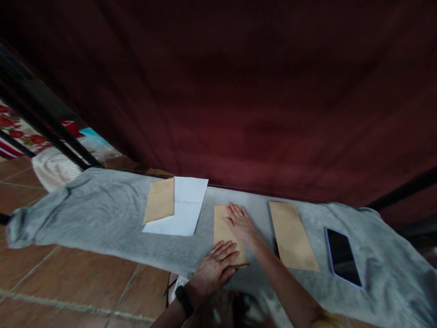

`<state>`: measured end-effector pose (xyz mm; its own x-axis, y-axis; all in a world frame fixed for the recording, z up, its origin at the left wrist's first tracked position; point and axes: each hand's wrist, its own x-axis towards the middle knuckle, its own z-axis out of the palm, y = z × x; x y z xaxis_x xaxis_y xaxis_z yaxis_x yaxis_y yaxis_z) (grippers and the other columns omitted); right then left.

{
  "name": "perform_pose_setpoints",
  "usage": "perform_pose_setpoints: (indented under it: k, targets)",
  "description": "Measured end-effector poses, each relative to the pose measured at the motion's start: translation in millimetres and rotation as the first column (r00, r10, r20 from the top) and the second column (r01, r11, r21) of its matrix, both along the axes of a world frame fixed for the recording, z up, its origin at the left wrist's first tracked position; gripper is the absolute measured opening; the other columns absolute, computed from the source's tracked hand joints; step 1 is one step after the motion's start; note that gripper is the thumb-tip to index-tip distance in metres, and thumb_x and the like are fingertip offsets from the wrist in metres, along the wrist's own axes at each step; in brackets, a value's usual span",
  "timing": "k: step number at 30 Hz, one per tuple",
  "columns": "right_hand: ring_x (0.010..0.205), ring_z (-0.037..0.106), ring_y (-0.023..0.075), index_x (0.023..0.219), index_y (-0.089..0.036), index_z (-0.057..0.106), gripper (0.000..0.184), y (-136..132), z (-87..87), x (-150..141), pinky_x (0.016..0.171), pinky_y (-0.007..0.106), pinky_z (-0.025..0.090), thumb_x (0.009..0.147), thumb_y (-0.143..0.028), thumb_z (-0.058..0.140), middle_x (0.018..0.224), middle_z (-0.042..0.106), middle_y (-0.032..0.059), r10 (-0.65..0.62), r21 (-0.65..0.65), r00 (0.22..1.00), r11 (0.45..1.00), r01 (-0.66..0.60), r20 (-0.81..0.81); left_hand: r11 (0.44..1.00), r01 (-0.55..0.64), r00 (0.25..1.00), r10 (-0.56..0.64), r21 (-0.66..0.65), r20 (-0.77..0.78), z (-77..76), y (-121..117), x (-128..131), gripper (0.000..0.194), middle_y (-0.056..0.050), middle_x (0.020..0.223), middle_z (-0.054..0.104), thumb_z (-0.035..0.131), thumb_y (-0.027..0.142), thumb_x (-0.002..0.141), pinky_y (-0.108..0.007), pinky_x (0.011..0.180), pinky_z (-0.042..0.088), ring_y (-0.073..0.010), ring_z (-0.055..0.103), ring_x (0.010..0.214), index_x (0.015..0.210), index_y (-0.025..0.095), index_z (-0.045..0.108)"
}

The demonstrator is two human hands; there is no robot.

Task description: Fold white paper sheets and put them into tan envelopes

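Note:
A brown paper envelope lies flat on the grey cloth straight in front of me. My left hand, with a dark band on its wrist, rests on its near part, fingers stretched out. Higher up, my right hand lies flat across the envelope's far right edge, fingers slightly spread. Neither hand grips anything. To the left, a smaller-looking brown envelope lies partly over a creased white sheet of paper. Another brown envelope lies to the right of my right forearm.
A phone with a dark screen and pale purple case lies at the right on the grey cloth. Behind the cloth-covered surface hangs a dark red curtain. Black bars stand at the left, above a tiled floor.

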<state>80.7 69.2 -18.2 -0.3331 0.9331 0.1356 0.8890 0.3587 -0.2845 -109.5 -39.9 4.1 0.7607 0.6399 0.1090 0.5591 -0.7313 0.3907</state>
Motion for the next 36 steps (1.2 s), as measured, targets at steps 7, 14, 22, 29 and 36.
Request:
perform_pose_setpoints:
  k: [7,14,22,29,36]
  targets:
    - [0.155,0.025,0.0254,0.16,-0.01,0.03,0.059,-12,-0.7,-6,0.128,0.053,0.019,0.107,-0.036,0.034,0.167,0.027,0.013,-0.049,-0.025,0.998,0.998,0.05,0.038,0.999,-0.03,0.999,0.032,-0.031,0.038,4.6,-2,1,0.048,-0.003,0.158,0.047,0.059,0.034,0.099,-0.048,0.125,0.033,-0.0209,0.042,0.148,0.146,0.029,0.053]
    - [0.154,0.028,0.0214,0.163,-0.019,0.023,0.057,-49,-11.6,9,0.127,0.05,0.024,0.108,-0.032,0.032,0.167,0.028,0.01,0.066,0.04,0.997,0.997,-0.067,0.027,0.998,-0.046,0.994,0.051,-0.046,0.094,4.0,-2,0,0.051,-0.004,0.156,0.051,0.06,0.037,0.097,-0.048,0.124,0.035,-0.022,0.045,0.145,0.147,0.028,0.052]
    - [0.152,0.032,0.0204,0.162,-0.017,0.024,0.056,-105,-9.8,21,0.126,0.046,0.029,0.11,-0.038,0.029,0.164,0.033,0.0098,0.13,0.074,0.991,0.989,-0.131,0.021,0.997,-0.047,0.988,0.055,-0.056,0.145,1.6,-2,1,0.061,-0.004,0.154,0.054,0.065,0.032,0.093,-0.047,0.124,0.034,-0.0209,0.047,0.144,0.151,0.031,0.047]
    - [0.149,0.04,0.0208,0.16,-0.019,0.03,0.054,-148,1.7,34,0.121,0.048,0.038,0.108,-0.03,0.038,0.162,0.039,0.0094,0.167,0.076,0.986,0.983,-0.166,-0.007,0.997,-0.053,0.98,0.063,-0.059,0.187,7.6,-3,1,0.042,-0.002,0.146,0.062,0.053,0.039,0.102,-0.04,0.122,0.039,-0.0172,0.054,0.138,0.142,0.029,0.058]
    - [0.144,0.047,0.0195,0.154,-0.023,0.044,0.049,-171,12.0,36,0.124,0.045,0.036,0.106,-0.033,0.046,0.155,0.051,0.0063,0.107,0.07,0.992,0.992,-0.102,-0.067,0.951,-0.303,0.943,0.289,0.063,0.162,-16.9,39,25,0.041,-0.007,0.147,0.06,0.039,0.034,0.106,-0.041,0.118,0.043,-0.0198,0.053,0.138,0.139,0.022,0.06]
